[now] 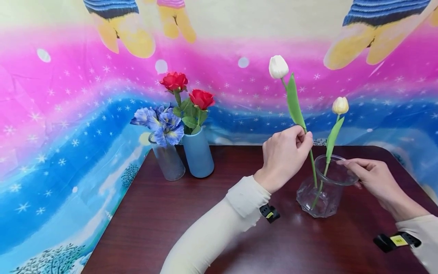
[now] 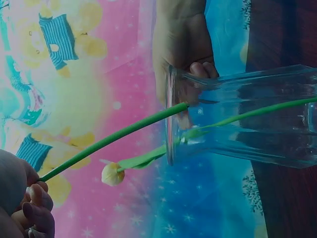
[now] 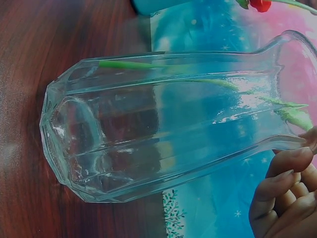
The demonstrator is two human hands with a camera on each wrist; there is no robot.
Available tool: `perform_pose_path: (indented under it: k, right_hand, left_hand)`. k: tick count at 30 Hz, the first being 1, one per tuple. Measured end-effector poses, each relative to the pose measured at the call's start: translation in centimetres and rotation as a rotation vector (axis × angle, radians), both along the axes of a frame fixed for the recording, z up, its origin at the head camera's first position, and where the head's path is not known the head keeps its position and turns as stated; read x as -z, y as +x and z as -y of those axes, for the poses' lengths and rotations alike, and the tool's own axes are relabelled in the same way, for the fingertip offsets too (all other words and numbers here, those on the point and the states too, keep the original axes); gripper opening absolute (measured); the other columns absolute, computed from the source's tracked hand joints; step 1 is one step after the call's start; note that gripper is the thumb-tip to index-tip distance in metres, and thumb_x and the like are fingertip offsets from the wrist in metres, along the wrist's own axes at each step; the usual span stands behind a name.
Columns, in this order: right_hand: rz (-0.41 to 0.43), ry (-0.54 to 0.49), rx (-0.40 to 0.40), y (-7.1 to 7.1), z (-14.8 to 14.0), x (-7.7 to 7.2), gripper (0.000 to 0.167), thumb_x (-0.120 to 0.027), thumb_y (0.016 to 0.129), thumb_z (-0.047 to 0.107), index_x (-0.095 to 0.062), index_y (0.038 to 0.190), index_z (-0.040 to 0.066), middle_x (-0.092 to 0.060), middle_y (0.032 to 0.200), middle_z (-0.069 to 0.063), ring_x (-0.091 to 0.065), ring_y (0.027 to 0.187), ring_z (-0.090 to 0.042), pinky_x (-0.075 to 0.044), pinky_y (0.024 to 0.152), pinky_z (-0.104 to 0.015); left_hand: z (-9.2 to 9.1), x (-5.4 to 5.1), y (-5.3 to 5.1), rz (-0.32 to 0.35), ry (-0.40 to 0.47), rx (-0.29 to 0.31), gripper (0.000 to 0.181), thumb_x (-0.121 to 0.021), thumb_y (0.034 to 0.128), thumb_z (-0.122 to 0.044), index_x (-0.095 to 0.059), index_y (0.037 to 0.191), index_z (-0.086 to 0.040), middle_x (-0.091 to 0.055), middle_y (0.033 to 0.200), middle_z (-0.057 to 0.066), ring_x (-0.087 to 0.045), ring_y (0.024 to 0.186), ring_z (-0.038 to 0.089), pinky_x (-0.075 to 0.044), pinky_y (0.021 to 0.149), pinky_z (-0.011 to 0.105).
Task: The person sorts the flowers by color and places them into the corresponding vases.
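Note:
My left hand (image 1: 285, 154) pinches the green stem (image 2: 119, 133) of a white tulip (image 1: 278, 67), held upright with its long leaf. The stem's lower end overlaps the vase mouth in the left wrist view; I cannot tell how far inside it is. A clear glass vase (image 3: 133, 119) with a flared rim and faceted base stands on the table. My right hand (image 1: 376, 182) grips the vase's rim between thumb and fingers. Another tulip, cream-white (image 1: 340, 105), leans inside the vase, its bloom above the rim.
On the dark wooden table (image 1: 154, 228), further left, a blue vase (image 1: 198, 156) holds two red roses (image 1: 202, 99). Beside it, a greyish translucent vase (image 1: 169, 161) holds blue-violet flowers (image 1: 167, 127). A colourful printed cloth (image 1: 68, 125) hangs behind the table.

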State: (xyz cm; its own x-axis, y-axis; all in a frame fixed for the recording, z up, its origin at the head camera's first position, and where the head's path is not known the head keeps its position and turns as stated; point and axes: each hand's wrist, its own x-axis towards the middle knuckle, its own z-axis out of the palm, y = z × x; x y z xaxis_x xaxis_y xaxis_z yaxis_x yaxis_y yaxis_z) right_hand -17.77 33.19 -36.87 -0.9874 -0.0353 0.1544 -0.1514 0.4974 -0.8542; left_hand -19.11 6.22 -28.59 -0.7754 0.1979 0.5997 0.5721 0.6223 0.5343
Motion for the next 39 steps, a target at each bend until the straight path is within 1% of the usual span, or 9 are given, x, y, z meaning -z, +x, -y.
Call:
perform_pose_path:
  k: [6,11,14,18,26,31,34,36,39]
  right_hand:
    - [0.006,0.014,0.007,0.1,-0.1,0.0,0.023,-0.052,0.106,0.027,-0.074,0.110,0.030,-0.052,0.067,0.011,-0.047,0.050,-0.017,-0.037,0.048,-0.034]
    - [0.003,0.011,0.006,0.1,-0.1,0.0,0.023,-0.052,0.106,0.026,-0.074,0.112,0.029,-0.059,0.076,0.019,-0.047,0.049,-0.017,-0.037,0.047,-0.034]
    - [0.002,0.019,0.010,0.1,0.0,-0.1,0.023,-0.052,0.106,0.027,-0.074,0.110,0.030,-0.058,0.072,0.017,-0.046,0.049,-0.018,-0.037,0.048,-0.034]
    - [0.007,0.018,0.011,0.0,0.1,-0.1,0.023,-0.052,0.106,0.027,-0.073,0.108,0.034,-0.051,0.065,0.012,-0.046,0.049,-0.018,-0.037,0.048,-0.034]
    - [0.007,0.002,-0.001,0.0,0.0,-0.1,0.023,-0.052,0.106,0.028,-0.074,0.107,0.031,-0.048,0.059,0.008,-0.046,0.049,-0.020,-0.035,0.049,-0.035]
    - [0.013,0.016,0.003,0.1,0.1,-0.1,0.023,-0.051,0.106,0.029,-0.074,0.110,0.029,-0.048,0.060,0.008,-0.046,0.050,-0.020,-0.036,0.049,-0.035]
    - [0.016,0.015,0.009,0.1,0.1,-0.1,0.022,-0.052,0.106,0.029,-0.073,0.109,0.033,-0.048,0.061,0.010,-0.046,0.050,-0.019,-0.037,0.048,-0.034]
    - [0.019,0.007,0.010,0.1,0.1,-0.1,0.023,-0.052,0.106,0.028,-0.072,0.107,0.038,-0.050,0.063,0.012,-0.045,0.049,-0.019,-0.036,0.048,-0.034]
    - [0.017,-0.005,0.008,0.1,0.0,-0.1,0.023,-0.053,0.106,0.027,-0.072,0.108,0.039,-0.053,0.067,0.014,-0.045,0.049,-0.019,-0.036,0.048,-0.034]
  left_hand:
    - [-0.8,-0.6,0.2,-0.003,-0.034,0.016,0.025,-0.054,0.1031,-0.036,-0.063,0.082,-0.025,-0.053,0.061,-0.014,-0.043,0.051,-0.003,-0.034,0.046,0.015]
    - [-1.4,-1.2,0.3,-0.016,-0.058,0.018,0.026,-0.052,0.1036,-0.037,-0.063,0.083,-0.026,-0.053,0.061,-0.014,-0.043,0.050,-0.003,-0.034,0.046,0.014]
    - [-1.8,-1.4,0.3,-0.027,-0.080,0.009,0.026,-0.052,0.1039,-0.038,-0.063,0.084,-0.027,-0.056,0.064,-0.016,-0.044,0.052,-0.004,-0.034,0.047,0.013]
    - [-2.3,-1.7,0.3,-0.035,-0.112,0.001,0.026,-0.050,0.1045,-0.039,-0.064,0.086,-0.028,-0.057,0.066,-0.017,-0.044,0.053,-0.005,-0.034,0.046,0.013]
    - [-3.0,-2.2,0.3,-0.059,-0.137,0.001,0.027,-0.049,0.1049,-0.040,-0.062,0.085,-0.029,-0.054,0.065,-0.017,-0.043,0.053,-0.004,-0.033,0.046,0.014]
    - [-3.7,-1.5,0.2,-0.077,-0.197,-0.020,0.025,-0.049,0.1050,-0.040,-0.062,0.086,-0.030,-0.052,0.063,-0.017,-0.042,0.052,-0.004,-0.031,0.043,0.014]
    - [-4.1,-0.7,0.0,-0.073,-0.229,-0.019,0.025,-0.049,0.1051,-0.041,-0.061,0.087,-0.029,-0.051,0.062,-0.016,-0.042,0.050,-0.004,-0.030,0.041,0.014]
    - [-4.2,-0.2,0.0,-0.061,-0.246,-0.013,0.025,-0.049,0.1052,-0.041,-0.061,0.088,-0.028,-0.050,0.062,-0.015,-0.042,0.049,-0.003,-0.030,0.040,0.014]
    - [-4.5,0.6,-0.1,-0.036,-0.264,-0.008,0.025,-0.049,0.1052,-0.041,-0.063,0.090,-0.028,-0.050,0.062,-0.015,-0.042,0.048,-0.002,-0.030,0.040,0.014]
